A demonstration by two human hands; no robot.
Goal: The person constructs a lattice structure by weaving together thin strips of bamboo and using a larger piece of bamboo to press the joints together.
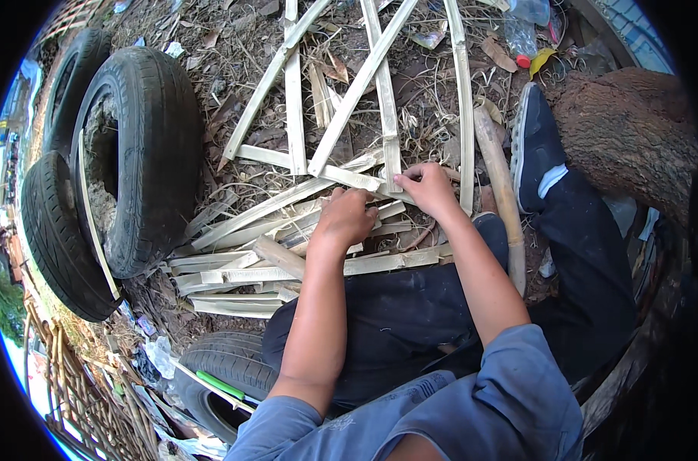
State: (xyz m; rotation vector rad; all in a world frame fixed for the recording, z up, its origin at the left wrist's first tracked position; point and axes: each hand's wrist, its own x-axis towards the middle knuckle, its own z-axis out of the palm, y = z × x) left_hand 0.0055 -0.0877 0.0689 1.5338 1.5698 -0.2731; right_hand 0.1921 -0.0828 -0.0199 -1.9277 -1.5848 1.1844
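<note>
Two bare hands work over a loose heap of split bamboo strips (287, 261) lying on littered ground (241, 54); I see my left hand (343, 219) curled into a loose fist, knuckles up, pressed onto the strips near the heap's middle, though what its fingers grip underneath I cannot tell; my right hand (428, 187) sits just beside it, fingers drawn together and pinching the end of one pale strip (383, 92) that runs away toward the far edge of the heap; other long strips fan out from the same spot; a thicker round bamboo pole (503, 192) lies along the right side of the heap, beside my dark shoe (535, 146); two worn tyres (145, 154) stand upright at the heap's left edge; a third tyre (226, 369) lies near my left elbow, with a green-handled tool (220, 384) resting across it; a rough tree trunk (633, 131) rises at the right.
</note>
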